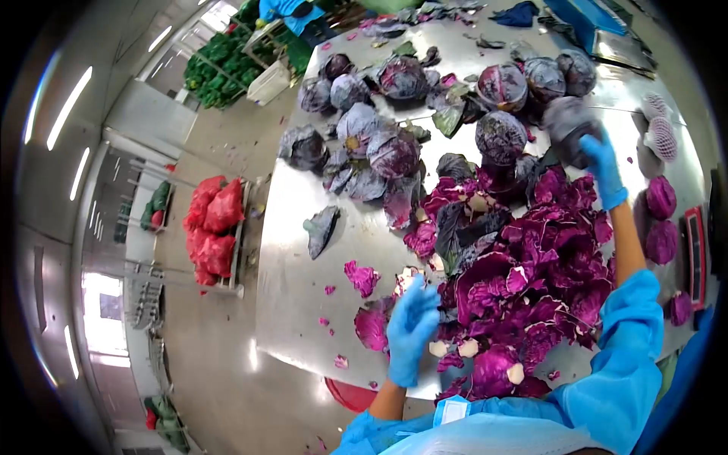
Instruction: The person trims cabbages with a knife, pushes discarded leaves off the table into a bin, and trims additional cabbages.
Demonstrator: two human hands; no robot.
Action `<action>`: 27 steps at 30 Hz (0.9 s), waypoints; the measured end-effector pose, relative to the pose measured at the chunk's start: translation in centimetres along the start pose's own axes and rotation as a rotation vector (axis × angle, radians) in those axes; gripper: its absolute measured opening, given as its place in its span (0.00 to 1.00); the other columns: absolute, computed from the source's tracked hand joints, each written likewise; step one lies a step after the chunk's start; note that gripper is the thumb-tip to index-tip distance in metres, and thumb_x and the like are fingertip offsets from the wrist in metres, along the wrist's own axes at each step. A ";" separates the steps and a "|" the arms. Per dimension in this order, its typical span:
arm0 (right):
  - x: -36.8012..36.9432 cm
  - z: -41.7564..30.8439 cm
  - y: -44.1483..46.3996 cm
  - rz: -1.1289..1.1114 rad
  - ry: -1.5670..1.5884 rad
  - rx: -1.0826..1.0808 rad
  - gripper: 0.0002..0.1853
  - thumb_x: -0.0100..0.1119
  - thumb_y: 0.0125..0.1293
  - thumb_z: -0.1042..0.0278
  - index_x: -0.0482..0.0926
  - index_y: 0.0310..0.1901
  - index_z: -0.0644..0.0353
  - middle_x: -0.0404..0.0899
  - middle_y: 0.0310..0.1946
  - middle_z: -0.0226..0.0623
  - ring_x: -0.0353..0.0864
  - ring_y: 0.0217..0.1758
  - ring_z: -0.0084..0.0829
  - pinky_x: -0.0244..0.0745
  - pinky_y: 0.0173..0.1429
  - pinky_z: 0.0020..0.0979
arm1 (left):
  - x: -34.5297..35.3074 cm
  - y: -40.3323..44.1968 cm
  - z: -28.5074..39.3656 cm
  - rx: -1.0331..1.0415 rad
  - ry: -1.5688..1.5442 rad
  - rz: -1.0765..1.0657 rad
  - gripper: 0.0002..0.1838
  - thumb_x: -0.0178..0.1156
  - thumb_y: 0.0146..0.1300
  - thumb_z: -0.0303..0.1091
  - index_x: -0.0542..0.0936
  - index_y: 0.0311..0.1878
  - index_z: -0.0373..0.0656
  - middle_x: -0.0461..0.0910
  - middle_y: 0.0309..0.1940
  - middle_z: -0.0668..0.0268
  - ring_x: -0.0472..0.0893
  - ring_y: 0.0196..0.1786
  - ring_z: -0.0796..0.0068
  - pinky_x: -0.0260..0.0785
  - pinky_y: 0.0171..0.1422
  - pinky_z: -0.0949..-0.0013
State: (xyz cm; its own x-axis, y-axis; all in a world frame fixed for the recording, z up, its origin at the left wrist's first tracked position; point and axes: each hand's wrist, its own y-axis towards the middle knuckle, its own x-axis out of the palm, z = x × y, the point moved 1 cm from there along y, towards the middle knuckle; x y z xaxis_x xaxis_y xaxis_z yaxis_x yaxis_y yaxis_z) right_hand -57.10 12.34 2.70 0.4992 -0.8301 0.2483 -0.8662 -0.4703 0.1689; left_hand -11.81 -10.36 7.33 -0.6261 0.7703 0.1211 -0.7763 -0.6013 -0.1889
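Note:
My right hand (605, 171), in a blue glove, grips a whole red cabbage (569, 125) at the right of the steel table; the cabbage is smeared by motion. My left hand (413, 330), also gloved in blue, is held over the near part of the table with its fingers apart and slightly bent, nothing seen in it. Between my hands lies a heap of loose purple cabbage leaves (523, 280) with pale cut stem pieces (469, 348). Beyond the heap sit several whole red cabbages (500, 138) with dull outer leaves.
Trimmed purple cabbages (661, 197) line the right side, near white foam nets (661, 139) and a red-framed object (695, 254). A blue crate (588, 26) stands at the far right. Red sacks (216, 227) sit on a rack to the left. Another person (296, 14) is at the back.

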 end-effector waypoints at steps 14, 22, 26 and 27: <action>24.0 0.2 -3.0 -0.354 -1.271 -0.329 0.45 0.73 0.53 0.57 0.63 0.70 0.62 0.72 0.60 0.54 0.72 0.63 0.51 0.67 0.69 0.41 | -23.6 20.4 1.4 0.149 -0.372 0.363 0.39 0.60 0.60 0.57 0.68 0.69 0.42 0.72 0.64 0.56 0.75 0.64 0.55 0.72 0.66 0.48; 21.2 3.1 5.9 -0.047 -1.601 -0.144 0.62 0.81 0.39 0.53 0.54 0.74 0.60 0.66 0.63 0.51 0.65 0.68 0.54 0.64 0.70 0.48 | -26.9 30.3 2.8 0.106 1.462 0.633 0.62 0.80 0.35 0.49 0.56 0.77 0.67 0.58 0.72 0.53 0.64 0.70 0.40 0.70 0.65 0.45; 22.7 4.3 6.6 0.081 -1.782 0.064 0.60 0.83 0.32 0.55 0.58 0.71 0.52 0.69 0.58 0.43 0.71 0.59 0.50 0.74 0.54 0.53 | -23.6 32.1 3.1 0.218 1.731 0.497 0.61 0.80 0.37 0.48 0.56 0.77 0.64 0.57 0.73 0.52 0.61 0.71 0.35 0.67 0.67 0.40; 22.6 3.7 6.5 0.077 -1.782 0.115 0.59 0.81 0.34 0.54 0.59 0.71 0.52 0.70 0.56 0.44 0.73 0.57 0.49 0.75 0.52 0.53 | -23.6 32.3 3.4 0.259 1.709 0.406 0.60 0.81 0.35 0.46 0.58 0.75 0.61 0.60 0.73 0.50 0.61 0.71 0.35 0.63 0.71 0.42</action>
State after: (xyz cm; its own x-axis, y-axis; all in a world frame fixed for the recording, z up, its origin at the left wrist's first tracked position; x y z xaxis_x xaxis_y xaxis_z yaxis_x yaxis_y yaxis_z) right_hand -51.57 -10.56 5.87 -0.0967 -0.1016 -0.9901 -0.9199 -0.3707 0.1279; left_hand -22.40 -48.65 1.66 -0.1282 -0.1820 -0.9749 -0.7029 -0.6768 0.2188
